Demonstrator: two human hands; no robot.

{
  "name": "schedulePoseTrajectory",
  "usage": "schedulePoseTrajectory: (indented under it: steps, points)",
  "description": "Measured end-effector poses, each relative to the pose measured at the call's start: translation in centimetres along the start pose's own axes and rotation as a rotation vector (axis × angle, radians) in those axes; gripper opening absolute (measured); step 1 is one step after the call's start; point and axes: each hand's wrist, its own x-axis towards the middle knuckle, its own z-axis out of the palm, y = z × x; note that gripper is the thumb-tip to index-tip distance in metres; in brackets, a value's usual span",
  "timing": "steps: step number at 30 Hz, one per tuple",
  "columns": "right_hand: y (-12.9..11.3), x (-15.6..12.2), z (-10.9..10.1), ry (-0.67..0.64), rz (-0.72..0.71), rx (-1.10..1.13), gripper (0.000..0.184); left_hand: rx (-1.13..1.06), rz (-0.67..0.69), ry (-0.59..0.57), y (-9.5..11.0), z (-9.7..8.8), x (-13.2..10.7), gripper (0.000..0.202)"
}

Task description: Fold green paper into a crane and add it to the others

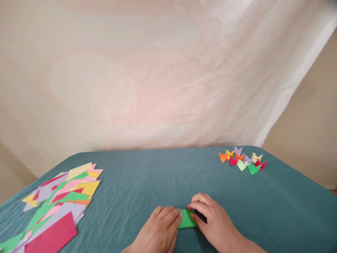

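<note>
A green piece of folded paper (187,219) lies on the cloth near the front, between my two hands. My left hand (162,226) rests over its left end, fingers held together and pressing down, so that end is hidden. At the opposite end, my right hand (210,216) grips the paper's edge between thumb and fingertips, with a dark gap showing under the curled fingers.
Several coloured paper sheets (52,233) lie in an overlapping spread on the left. Small folded paper birds (254,168) stand grouped at the far right. A teal cloth (137,182) covers the table, and a pale sheet (163,80) hangs behind.
</note>
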Motion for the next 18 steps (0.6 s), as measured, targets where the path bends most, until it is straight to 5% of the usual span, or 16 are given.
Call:
schedulePoseTrajectory:
  steps: [5, 12, 18]
  points:
    - [-0.2, -0.1, -0.2, 0.002, -0.035, -0.024, 0.018, 0.011, -0.006, 0.064, 0.3, 0.1, 0.2, 0.033]
    - [-0.9, -0.3, -0.6, -0.014, -0.099, -0.101, 0.012, 0.038, -0.007, 0.014, 0.6, -0.8, 0.4, 0.032]
    - [-1.1, -0.8, -0.2, -0.007, -0.345, -0.193, 0.019, 0.072, -0.006, -0.002, 0.8, -0.9, 0.5, 0.027]
